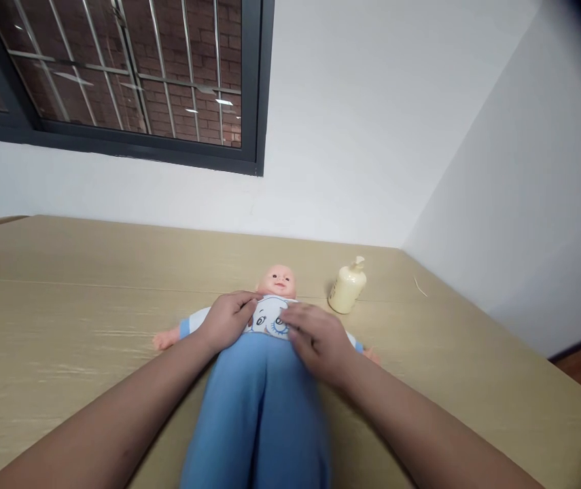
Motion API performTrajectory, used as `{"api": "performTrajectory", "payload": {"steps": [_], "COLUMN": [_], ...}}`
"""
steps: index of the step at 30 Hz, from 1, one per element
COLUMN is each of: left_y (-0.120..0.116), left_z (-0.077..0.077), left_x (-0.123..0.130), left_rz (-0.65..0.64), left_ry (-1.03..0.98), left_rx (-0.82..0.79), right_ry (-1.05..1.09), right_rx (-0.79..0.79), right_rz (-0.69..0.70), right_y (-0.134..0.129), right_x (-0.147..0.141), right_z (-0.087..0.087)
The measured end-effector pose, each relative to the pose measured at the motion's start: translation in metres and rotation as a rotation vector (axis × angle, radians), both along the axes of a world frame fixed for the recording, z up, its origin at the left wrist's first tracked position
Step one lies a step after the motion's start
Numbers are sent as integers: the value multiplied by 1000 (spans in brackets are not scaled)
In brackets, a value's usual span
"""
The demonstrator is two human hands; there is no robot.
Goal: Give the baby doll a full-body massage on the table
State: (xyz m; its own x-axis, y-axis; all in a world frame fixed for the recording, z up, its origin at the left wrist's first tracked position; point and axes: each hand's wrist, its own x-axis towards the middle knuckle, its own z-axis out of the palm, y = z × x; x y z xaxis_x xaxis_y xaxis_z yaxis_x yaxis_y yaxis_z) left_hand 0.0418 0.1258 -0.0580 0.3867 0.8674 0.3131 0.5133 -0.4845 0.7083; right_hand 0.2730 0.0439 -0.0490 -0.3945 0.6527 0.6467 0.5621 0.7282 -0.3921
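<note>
A baby doll [270,318] lies on its back on the tan surface, head toward the wall. It wears a white top with a printed cartoon face and blue cuffs, and long blue trousers [264,401]. On the left side of its chest rests my left hand [233,316], fingers extended over the top. My right hand [321,336] lies over the other side of the chest, its fingers stretched across the print and slightly blurred. Neither hand is closed around anything. Both of the doll's arms stick out sideways past my wrists.
A cream pump bottle [347,288] stands to the right of the doll's head. Farther right, a thin pale strand [420,286] lies on the tan tabletop [66,326]. White walls [351,136] rise behind and at the right, with a dark-framed barred window [257,88] at upper left.
</note>
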Motion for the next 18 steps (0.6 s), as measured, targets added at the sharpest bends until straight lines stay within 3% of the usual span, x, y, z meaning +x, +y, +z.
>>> {"api": "performTrajectory", "payload": {"steps": [2, 5, 10, 18], "left_y": [1, 1, -2, -3], "left_z": [-1, -2, -1, -1], "left_x": [0, 0, 2, 3], "left_rz": [6, 12, 0, -32], "left_ry": [-2, 9, 2, -18], "left_rx": [6, 12, 17, 14], "right_ry": [-87, -247, -421, -361], "right_rx": [1, -49, -177, -206], "right_rz": [269, 428, 324, 141], "right_y": [-22, -45, -39, -2], "right_x": [-15, -31, -29, -5], "right_z": [13, 28, 26, 6]}}
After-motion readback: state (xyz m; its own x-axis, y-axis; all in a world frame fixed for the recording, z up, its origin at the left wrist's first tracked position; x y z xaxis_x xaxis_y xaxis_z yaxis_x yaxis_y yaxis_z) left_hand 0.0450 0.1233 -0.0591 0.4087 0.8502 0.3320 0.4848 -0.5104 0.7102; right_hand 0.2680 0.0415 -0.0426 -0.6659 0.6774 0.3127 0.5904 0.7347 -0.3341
